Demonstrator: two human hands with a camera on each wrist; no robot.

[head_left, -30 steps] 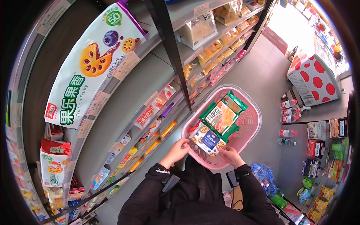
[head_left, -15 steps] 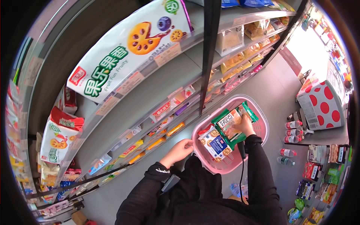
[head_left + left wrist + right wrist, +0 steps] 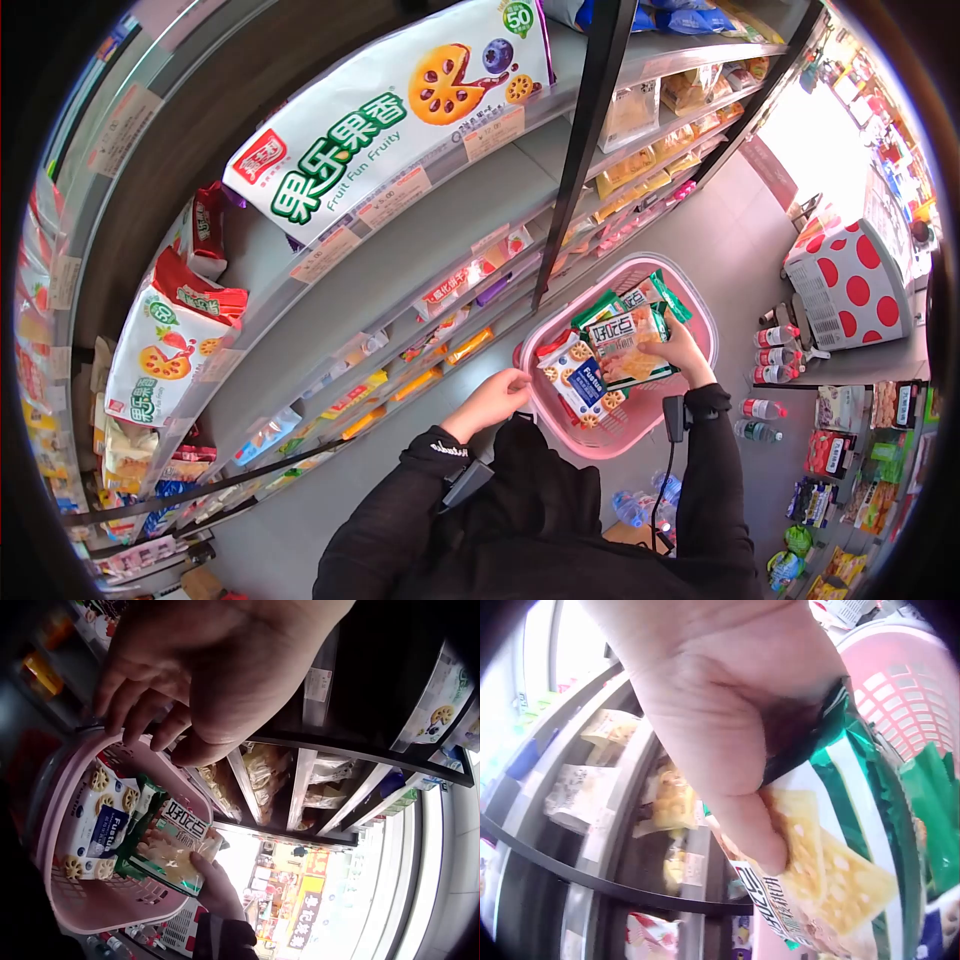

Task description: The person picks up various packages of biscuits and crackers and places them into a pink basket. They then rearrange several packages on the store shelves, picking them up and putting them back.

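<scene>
The right hand (image 3: 682, 352) grips a green-and-white cracker pack (image 3: 625, 345) over the pink basket (image 3: 600, 446); in the right wrist view its thumb lies across the front of the pack (image 3: 840, 862). Beneath and beside it in the basket are another green pack (image 3: 655, 290) and a white-and-blue Fustua biscuit pack (image 3: 582, 388). The left hand (image 3: 490, 402) is at the basket's left rim, fingers loosely bent with nothing held; in the left wrist view this hand (image 3: 202, 682) is above the rim, and whether it touches is unclear.
Shelves of snacks run along the left, with a large white biscuit bag (image 3: 380, 110) on an upper shelf. Right of the basket are bottles (image 3: 775, 356), a red-dotted box (image 3: 850, 285) and a snack shelf (image 3: 840, 408). More bottles (image 3: 630, 508) stand near the person's body.
The right hand moved from the Fustua pack to the green-and-white pack, gripped it and raised it somewhat. The left hand let go of the Fustua pack and moved to the rim.
</scene>
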